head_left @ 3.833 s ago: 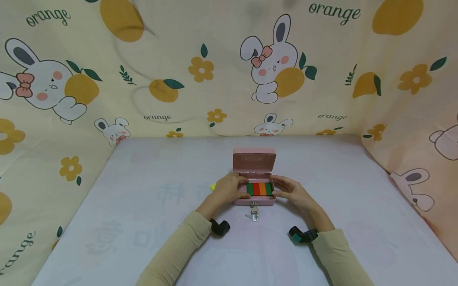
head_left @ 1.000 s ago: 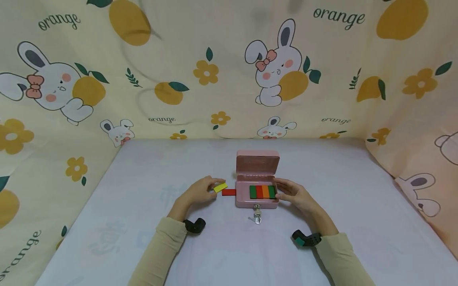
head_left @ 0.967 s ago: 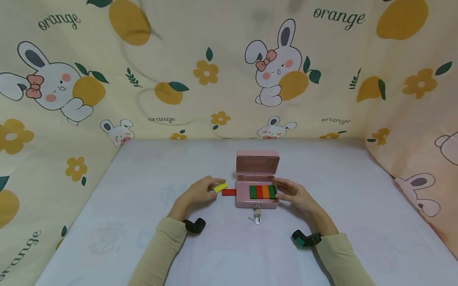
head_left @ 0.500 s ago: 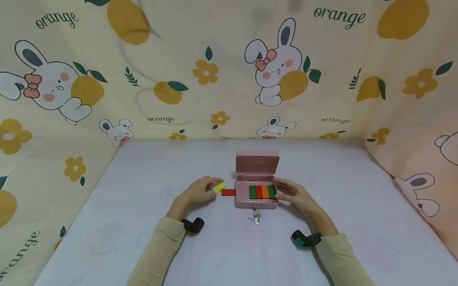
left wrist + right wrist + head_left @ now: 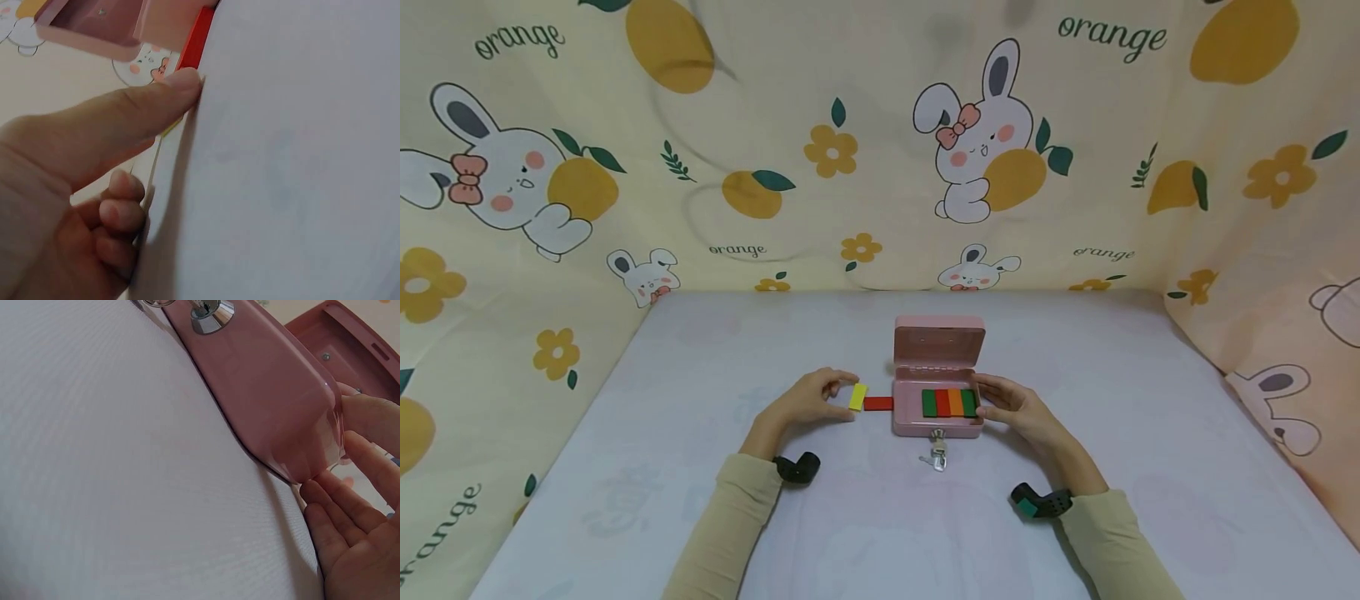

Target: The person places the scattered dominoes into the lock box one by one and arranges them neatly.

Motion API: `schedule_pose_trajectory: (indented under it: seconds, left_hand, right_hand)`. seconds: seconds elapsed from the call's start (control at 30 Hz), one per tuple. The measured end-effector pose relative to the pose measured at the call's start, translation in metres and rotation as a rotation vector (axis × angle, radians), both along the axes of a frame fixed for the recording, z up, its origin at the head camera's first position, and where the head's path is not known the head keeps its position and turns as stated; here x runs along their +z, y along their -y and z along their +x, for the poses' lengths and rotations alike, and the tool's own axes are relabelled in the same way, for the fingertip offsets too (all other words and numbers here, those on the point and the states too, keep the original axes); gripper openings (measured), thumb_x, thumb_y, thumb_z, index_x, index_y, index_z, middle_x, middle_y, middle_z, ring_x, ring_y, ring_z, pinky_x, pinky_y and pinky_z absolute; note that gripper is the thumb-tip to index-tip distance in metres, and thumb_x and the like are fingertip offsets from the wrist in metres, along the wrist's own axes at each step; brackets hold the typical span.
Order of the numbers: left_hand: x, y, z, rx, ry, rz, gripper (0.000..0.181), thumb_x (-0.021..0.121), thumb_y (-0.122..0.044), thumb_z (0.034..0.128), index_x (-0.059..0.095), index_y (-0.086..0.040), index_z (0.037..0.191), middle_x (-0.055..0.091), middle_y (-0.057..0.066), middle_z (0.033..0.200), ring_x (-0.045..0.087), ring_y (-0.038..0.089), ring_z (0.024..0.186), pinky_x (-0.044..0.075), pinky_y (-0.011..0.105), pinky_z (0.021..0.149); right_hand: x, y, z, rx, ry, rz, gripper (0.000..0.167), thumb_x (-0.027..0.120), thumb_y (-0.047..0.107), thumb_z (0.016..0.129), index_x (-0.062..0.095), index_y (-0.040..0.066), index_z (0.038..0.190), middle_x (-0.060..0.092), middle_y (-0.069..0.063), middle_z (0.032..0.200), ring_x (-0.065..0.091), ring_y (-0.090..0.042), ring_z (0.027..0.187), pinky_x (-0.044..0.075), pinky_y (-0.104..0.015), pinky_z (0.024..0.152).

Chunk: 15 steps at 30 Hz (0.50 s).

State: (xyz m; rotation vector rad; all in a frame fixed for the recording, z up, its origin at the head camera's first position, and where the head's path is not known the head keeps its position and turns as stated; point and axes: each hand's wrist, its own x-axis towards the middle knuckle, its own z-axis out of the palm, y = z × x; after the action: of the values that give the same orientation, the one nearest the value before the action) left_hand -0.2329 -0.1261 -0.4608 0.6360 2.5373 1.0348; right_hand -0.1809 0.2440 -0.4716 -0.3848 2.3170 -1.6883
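A pink lidded cash box [image 5: 914, 425] stands open on the table, its lid [image 5: 938, 345] raised at the back. A row of thin green, red and orange blocks [image 5: 949, 403] lies at its right inside. My left hand [image 5: 805, 398] pinches a yellow block [image 5: 857, 397] between thumb and finger, left of the box. Between that block and the box lies a red block [image 5: 878, 404]. My right hand [image 5: 1018, 404] holds the box's right end; in the right wrist view its fingers [image 5: 372, 465] touch the corner. In the left wrist view the thumb hides most of the yellow block.
A lock with hanging keys [image 5: 937, 454] is on the box's front. White cloth covers the table [image 5: 880, 533]. A printed curtain [image 5: 850, 142] with rabbits and oranges closes off the back and sides.
My left hand has left the box and moved left, taking hold of the yellow block. In the last half second the block has turned from slanted to nearly upright. The right hand stays put.
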Motion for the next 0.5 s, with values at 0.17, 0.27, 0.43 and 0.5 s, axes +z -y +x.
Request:
schedule_pose_trajectory:
  seconds: [0.17,0.27,0.43,0.5]
  left_hand:
    - [-0.0023,0.0049,-0.0013,-0.026,0.007,0.006,0.052,0.078,-0.022,0.0802,0.061,-0.011,0.128,0.042,0.0,0.085,0.038,0.013,0.077,0.031,0.022,0.068]
    - [-0.0027,0.0047,-0.0017,-0.029,0.0,0.014,0.049,0.078,-0.022,0.0804,0.063,-0.01,0.125,0.042,0.0,0.085,0.038,0.013,0.077,0.032,0.022,0.067]
    - [-0.0032,0.0032,-0.0021,-0.007,0.008,0.022,0.045,0.079,-0.021,0.0796,0.065,-0.011,0.121,0.042,0.0,0.083,0.038,0.013,0.076,0.032,0.023,0.068]
    - [-0.0033,0.0031,-0.0019,0.004,0.015,0.019,0.045,0.079,-0.021,0.0794,0.065,-0.012,0.121,0.042,0.0,0.083,0.038,0.013,0.077,0.032,0.024,0.068]
  right_hand:
    - [-0.0012,-0.0007,-0.0005,0.003,-0.007,0.005,0.06,0.063,0.016,0.092,0.038,-0.002,0.144,0.038,-0.027,0.15,0.032,-0.045,0.141,0.037,-0.006,0.101]
    - [-0.0012,-0.0011,-0.0004,0.007,-0.009,-0.001,0.061,0.063,0.016,0.092,0.038,-0.003,0.144,0.037,-0.028,0.15,0.032,-0.046,0.141,0.037,-0.005,0.1]
    - [-0.0004,-0.0008,-0.0003,0.012,-0.008,-0.016,0.061,0.063,0.015,0.092,0.037,-0.004,0.144,0.037,-0.029,0.149,0.031,-0.046,0.141,0.036,-0.003,0.098]
    - [-0.0005,-0.0005,-0.0004,0.011,-0.008,-0.014,0.061,0.063,0.015,0.092,0.037,-0.003,0.144,0.037,-0.029,0.149,0.031,-0.047,0.141,0.036,-0.003,0.098]
